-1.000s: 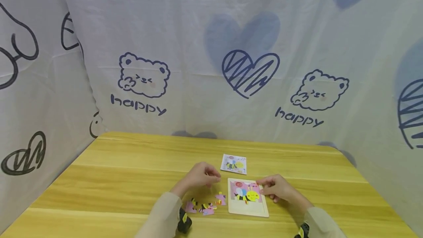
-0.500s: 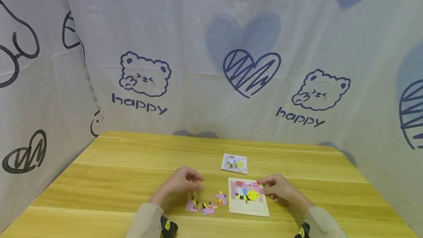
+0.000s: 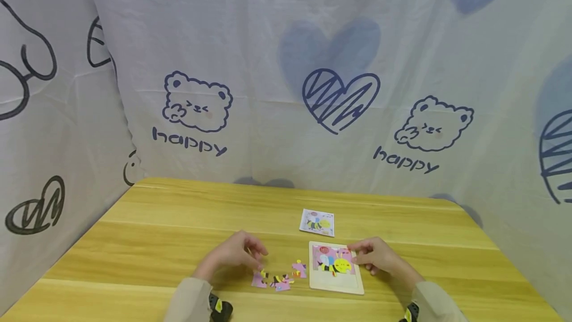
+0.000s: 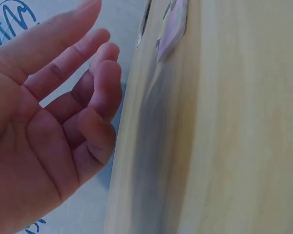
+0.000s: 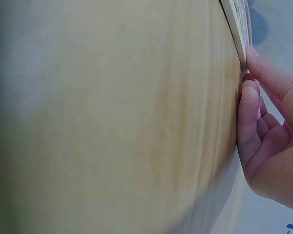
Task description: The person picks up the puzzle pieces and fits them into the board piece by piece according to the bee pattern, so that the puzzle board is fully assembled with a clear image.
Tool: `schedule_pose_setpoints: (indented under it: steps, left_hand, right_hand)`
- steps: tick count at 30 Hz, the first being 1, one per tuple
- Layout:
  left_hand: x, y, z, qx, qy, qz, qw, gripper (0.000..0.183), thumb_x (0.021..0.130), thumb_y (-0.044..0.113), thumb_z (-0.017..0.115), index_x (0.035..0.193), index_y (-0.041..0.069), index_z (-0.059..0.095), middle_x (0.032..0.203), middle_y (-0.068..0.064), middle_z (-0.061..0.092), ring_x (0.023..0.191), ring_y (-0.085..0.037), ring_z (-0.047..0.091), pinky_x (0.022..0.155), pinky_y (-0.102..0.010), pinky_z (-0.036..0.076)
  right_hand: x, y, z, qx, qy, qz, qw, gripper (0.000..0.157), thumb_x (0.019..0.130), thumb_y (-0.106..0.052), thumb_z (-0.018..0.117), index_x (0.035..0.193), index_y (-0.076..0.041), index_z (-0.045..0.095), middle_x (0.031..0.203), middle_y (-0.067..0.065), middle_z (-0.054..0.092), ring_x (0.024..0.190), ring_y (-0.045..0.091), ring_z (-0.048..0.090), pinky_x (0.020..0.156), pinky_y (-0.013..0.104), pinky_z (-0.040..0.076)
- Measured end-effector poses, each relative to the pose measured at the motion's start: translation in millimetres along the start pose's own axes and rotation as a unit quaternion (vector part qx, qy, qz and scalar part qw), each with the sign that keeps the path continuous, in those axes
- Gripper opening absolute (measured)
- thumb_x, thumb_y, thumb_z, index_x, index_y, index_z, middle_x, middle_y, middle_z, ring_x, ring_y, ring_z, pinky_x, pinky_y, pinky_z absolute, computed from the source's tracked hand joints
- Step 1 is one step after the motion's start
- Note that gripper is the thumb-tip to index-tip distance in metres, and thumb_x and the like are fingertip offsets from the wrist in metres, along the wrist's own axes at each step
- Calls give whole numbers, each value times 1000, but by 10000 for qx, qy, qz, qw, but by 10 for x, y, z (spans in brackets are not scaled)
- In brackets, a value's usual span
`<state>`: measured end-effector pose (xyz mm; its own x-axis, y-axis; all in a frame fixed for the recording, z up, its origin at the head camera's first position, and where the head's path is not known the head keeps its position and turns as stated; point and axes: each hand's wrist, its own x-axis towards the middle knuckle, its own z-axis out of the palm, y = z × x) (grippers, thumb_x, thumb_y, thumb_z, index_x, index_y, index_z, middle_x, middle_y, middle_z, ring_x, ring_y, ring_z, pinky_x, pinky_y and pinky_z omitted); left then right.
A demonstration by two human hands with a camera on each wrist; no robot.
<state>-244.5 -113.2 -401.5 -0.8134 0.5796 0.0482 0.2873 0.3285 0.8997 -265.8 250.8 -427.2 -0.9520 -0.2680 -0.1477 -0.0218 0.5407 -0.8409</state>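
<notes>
Loosely curled and with nothing in its grasp, my left hand (image 3: 234,252) hovers just above and left of the loose jigsaw pieces (image 3: 281,283). The left wrist view shows that palm and its bent fingers (image 4: 107,87) apart from a pink piece (image 4: 175,27). My right hand (image 3: 377,256) holds the right edge of a pale wooden puzzle board (image 3: 335,284), thumb at its rim. In the right wrist view the other fingers lie against the table beside the board's edge (image 5: 237,36). The board's upper part carries joined pieces of a bee picture; bare wood shows below.
Behind the board lies a square picture card (image 3: 317,222) with the same bee. Another pink piece (image 3: 300,268) rests between the pile and the board. The wooden table (image 3: 178,217) ends at a printed cloth (image 3: 263,128) at the back and left.
My left hand has drawn left and slightly toward me, from beside the board to the left end of the loose pieces. My right hand stays at the board's edge.
</notes>
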Motion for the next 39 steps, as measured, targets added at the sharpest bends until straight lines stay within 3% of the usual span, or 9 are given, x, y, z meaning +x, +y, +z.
schedule_pose_setpoints:
  steps: [11,17,30,39]
  left_hand:
    - [-58,-40,5,-557,-470,-592,9956,30,64,-8,72,92,-6,62,70,-6,55,62,-12,48,53,-22,39]
    - [-72,-25,22,-463,-567,-821,9939,29,63,-9,72,89,-4,61,64,-4,53,55,-10,46,48,-21,35]
    - [-60,-15,42,262,-810,-566,9948,31,62,-12,72,87,-1,58,60,-2,49,52,-10,42,47,-21,33]
    - [-56,-4,67,487,-694,-576,9947,30,61,-12,73,81,1,55,58,-1,46,51,-10,39,48,-22,32]
  right_hand:
    - [-13,11,-1,47,-6,-53,10000,37,78,-8,68,112,5,59,60,-1,46,46,7,40,39,18,36]
    - [-3,0,-7,-3,33,34,10000,37,78,-8,68,112,3,60,60,-1,46,45,7,40,38,18,35]
    - [-3,-4,7,-82,137,56,9999,36,77,-8,68,111,3,60,60,-1,46,46,7,40,38,18,35]
    - [-1,7,4,-46,38,29,10000,37,78,-9,68,112,3,60,60,-1,46,46,7,40,38,18,35]
